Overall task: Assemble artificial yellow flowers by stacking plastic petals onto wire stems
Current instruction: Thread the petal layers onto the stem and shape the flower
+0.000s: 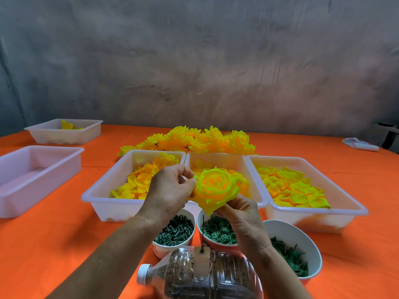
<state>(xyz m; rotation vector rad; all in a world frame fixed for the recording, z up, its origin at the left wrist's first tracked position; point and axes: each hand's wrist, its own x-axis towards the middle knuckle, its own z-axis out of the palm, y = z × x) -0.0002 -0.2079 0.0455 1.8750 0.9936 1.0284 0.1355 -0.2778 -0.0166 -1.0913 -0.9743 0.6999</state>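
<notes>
Pinching yellow flower (216,188): left hand (170,190), right hand (239,214) grip petals; no legible writing.

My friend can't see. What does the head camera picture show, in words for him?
Two hands hold a yellow flower over an orange table: the left hand pinches a petal edge, the right hand grips it from below. Behind it are white trays of yellow petals and a pile of finished flowers; in front are bowls of green parts and a plastic bottle lying on its side.
</notes>
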